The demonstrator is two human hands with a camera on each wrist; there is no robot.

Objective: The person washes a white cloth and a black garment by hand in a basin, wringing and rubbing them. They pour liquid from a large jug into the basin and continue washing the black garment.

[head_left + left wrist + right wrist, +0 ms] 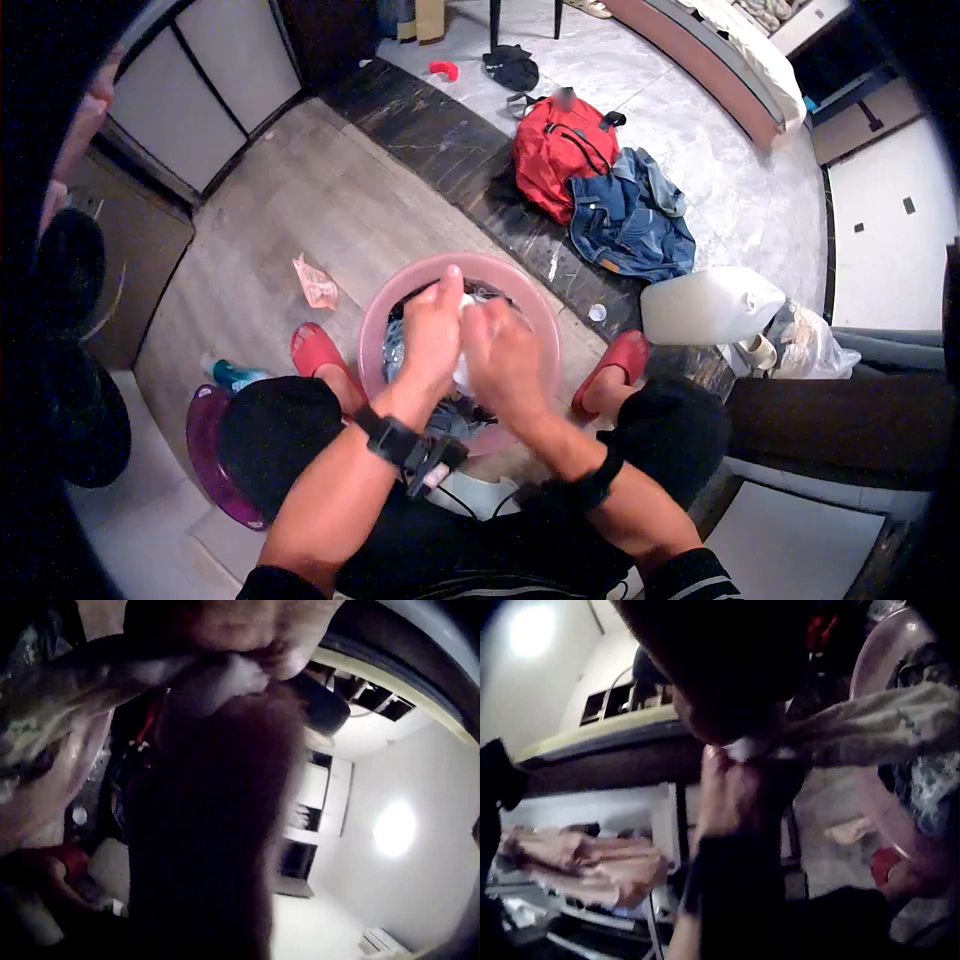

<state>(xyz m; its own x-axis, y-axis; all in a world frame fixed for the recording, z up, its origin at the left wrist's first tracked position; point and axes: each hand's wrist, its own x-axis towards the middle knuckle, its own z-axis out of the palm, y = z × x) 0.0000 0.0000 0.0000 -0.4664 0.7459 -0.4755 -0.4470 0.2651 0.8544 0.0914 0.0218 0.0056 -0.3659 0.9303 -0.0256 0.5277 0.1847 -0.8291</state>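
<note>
In the head view my left hand (430, 335) and right hand (508, 360) come together over a pink basin (541, 310). Between them they grip a wet, pale cloth (463, 378) with white suds at the fingers. A long, narrow length of this cloth (877, 729), sock-like in shape, stretches from the hands toward the basin in the right wrist view. Dark and blue-grey wet clothes (450, 415) lie inside the basin with foam on them. The left wrist view is dark, with suds (225, 682) showing between the hands.
Red slippers (318, 345) flank the basin on both feet. Beyond lie a red backpack (560, 150), blue jeans (630, 220) and a black cap (511, 68). A whitish jug (705, 305) and plastic bag (815, 345) are at right. A crumpled pink wrapper (317, 284) lies left.
</note>
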